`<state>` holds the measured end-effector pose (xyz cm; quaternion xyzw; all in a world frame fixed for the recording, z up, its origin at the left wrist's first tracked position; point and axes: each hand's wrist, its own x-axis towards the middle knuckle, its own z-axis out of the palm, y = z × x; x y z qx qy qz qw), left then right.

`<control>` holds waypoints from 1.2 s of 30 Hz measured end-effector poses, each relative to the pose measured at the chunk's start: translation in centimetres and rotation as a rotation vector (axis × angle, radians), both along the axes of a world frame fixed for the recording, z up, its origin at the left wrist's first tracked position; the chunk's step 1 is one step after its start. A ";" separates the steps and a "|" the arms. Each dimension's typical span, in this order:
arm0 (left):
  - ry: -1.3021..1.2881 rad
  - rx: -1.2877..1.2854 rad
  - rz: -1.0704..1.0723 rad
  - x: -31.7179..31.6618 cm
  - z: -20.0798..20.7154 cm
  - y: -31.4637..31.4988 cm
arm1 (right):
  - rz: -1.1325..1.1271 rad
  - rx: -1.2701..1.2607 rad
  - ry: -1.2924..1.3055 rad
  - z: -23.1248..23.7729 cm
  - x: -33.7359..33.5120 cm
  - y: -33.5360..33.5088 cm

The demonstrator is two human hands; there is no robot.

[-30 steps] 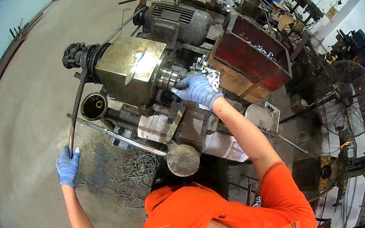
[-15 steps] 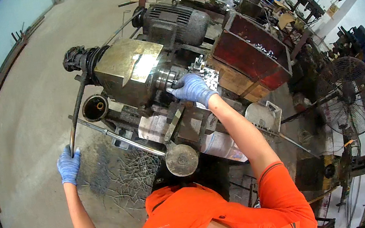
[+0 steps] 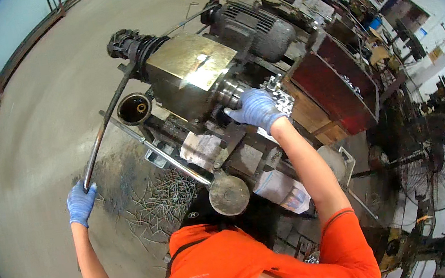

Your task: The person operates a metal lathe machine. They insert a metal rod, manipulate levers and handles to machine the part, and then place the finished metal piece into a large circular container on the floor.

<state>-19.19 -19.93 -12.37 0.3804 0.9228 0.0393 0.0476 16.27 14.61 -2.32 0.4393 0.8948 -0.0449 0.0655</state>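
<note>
Since the earlier frames, the machine (image 3: 176,91) has slid to the right and turned a little clockwise in my head view; the right hand (image 3: 258,108) has gone along with it, while the left hand (image 3: 82,203) sits at almost the same spot in the picture.

Nearest me is the orange shirt (image 3: 224,269). At left, I have the left hand's gloved fingers wrapped around the lower end of the lever (image 3: 97,146), a long bar slanting up to the machine's far-left end. Ahead of the shirt stands a round metal disc (image 3: 228,195), and a shiny rod (image 3: 177,163) runs from it up and left. Tangled shavings (image 3: 168,200) lie on the floor beside it.

Past the disc, the right hand is up at the spindle (image 3: 230,93), thumb stretched out, the other fingers bent; whether they grip anything, I cannot tell. An open round cup (image 3: 131,117) sits left of the body, and a brass-coloured cover (image 3: 193,55) tops it. Farther back I see a ribbed motor (image 3: 255,26) and, to its right, a dark red bin (image 3: 320,82) above wooden boards (image 3: 306,109).
</note>
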 end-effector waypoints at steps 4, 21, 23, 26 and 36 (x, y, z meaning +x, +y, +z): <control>0.144 -0.055 -0.074 -1.9 -0.9 1.8 | 0.023 0.087 -0.012 -1.3 0.0 0.6; 0.299 0.129 0.206 -14.1 0.2 8.0 | 0.012 0.134 0.267 -0.3 1.3 -1.3; 0.408 0.549 -0.118 -11.2 -0.4 9.3 | 0.101 0.397 0.478 0.0 3.1 -2.3; 0.108 1.021 -0.218 -1.6 -2.6 11.8 | 0.007 0.298 0.650 1.3 8.5 -3.1; -0.138 -0.244 -0.526 6.7 -19.3 18.9 | -0.383 0.445 0.592 -2.2 27.3 -10.1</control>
